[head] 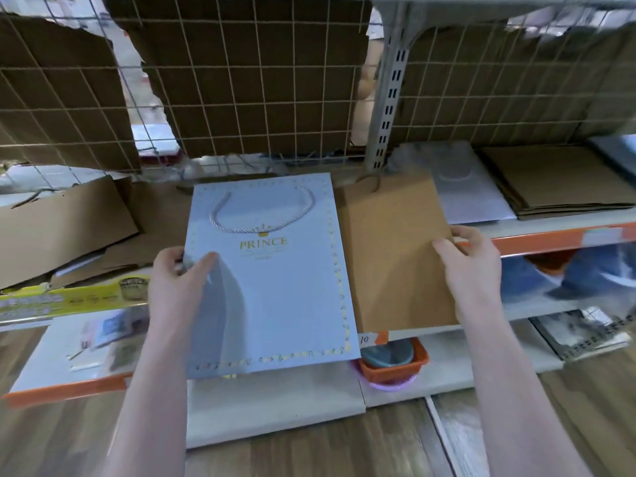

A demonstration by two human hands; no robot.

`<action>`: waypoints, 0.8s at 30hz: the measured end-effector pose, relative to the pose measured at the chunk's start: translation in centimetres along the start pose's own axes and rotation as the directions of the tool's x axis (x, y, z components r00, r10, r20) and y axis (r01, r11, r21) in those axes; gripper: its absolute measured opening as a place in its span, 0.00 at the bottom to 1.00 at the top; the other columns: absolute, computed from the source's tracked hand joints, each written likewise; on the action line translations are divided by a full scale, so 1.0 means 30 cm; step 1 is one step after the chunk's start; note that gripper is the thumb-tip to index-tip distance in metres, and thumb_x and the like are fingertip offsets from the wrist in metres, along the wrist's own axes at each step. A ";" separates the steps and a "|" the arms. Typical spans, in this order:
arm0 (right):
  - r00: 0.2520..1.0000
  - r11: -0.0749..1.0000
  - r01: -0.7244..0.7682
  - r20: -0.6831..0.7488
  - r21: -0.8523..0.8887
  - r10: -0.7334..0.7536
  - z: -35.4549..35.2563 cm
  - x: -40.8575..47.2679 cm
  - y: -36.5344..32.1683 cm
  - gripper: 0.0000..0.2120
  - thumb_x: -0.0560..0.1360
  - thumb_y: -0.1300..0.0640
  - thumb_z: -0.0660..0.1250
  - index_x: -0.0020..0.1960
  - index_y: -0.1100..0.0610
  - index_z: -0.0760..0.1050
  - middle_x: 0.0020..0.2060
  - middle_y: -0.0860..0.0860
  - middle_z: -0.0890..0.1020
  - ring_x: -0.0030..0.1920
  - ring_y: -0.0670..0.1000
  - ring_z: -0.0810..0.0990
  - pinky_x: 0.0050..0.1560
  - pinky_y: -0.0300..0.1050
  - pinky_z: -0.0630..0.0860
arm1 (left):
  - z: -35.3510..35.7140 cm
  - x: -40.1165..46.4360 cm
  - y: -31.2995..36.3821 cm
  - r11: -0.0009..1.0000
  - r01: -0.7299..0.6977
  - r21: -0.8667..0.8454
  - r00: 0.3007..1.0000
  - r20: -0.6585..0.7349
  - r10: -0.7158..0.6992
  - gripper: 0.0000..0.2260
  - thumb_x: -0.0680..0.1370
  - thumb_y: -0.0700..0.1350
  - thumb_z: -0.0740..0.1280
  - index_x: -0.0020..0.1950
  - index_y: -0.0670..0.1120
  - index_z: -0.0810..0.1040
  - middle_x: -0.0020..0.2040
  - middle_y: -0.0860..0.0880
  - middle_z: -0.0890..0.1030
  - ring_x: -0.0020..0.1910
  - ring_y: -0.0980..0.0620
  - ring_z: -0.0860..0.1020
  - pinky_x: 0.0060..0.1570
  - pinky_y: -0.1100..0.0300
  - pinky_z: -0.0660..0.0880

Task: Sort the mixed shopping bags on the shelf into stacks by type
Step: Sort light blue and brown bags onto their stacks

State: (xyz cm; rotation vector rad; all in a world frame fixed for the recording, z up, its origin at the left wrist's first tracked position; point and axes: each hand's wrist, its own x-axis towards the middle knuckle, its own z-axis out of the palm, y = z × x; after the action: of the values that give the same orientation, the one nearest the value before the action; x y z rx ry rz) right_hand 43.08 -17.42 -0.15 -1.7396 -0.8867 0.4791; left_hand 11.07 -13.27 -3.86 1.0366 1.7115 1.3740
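My left hand pinches the left edge of a white paper bag printed "PRINCE" in gold, thumb on its face and fingers curled beneath, while my right hand grips the right edge of a plain brown paper bag the same way. Both bags lie flat and side by side, their near ends jutting out past the front edge of the shelf (its lip is orange), the white bag's right edge just overlapping the brown one. The white bag's cream rope handle lies across its upper face. Toward the shelf's back right corner sit a stack of brown bags and, just left of it, a silvery-white bag. Flattened cardboard crowds the shelf's left end. On the lower shelf, below the brown bag, stands an orange basket.
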 end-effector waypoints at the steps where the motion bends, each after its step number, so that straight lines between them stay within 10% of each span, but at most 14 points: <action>1: 1.000 1.000 0.007 -0.002 0.001 -0.007 -0.026 0.004 0.005 0.15 0.75 0.56 0.65 0.61 0.56 0.72 0.47 0.48 0.74 0.48 0.48 0.72 0.49 0.43 0.67 | 0.014 -0.018 0.006 1.000 -0.009 0.003 1.000 -0.001 0.009 0.16 0.71 0.50 0.71 0.55 0.47 0.75 0.48 0.46 0.81 0.43 0.47 0.78 0.42 0.55 0.72; 24: 0.997 0.985 -0.029 -0.060 0.168 0.039 -1.095 0.624 0.482 0.09 0.74 0.60 0.65 0.54 0.55 0.75 0.47 0.49 0.77 0.48 0.49 0.73 0.48 0.42 0.66 | 1.090 -0.705 0.214 0.995 -0.055 0.083 0.989 0.144 0.042 0.25 0.61 0.61 0.70 0.52 0.47 0.79 0.51 0.45 0.83 0.50 0.42 0.81 0.53 0.40 0.77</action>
State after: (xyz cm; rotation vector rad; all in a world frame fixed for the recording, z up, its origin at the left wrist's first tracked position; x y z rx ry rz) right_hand 82.62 -26.14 -0.36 -1.6097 -0.7510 0.5037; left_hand 50.26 -17.77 -3.06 1.2024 1.6627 1.2339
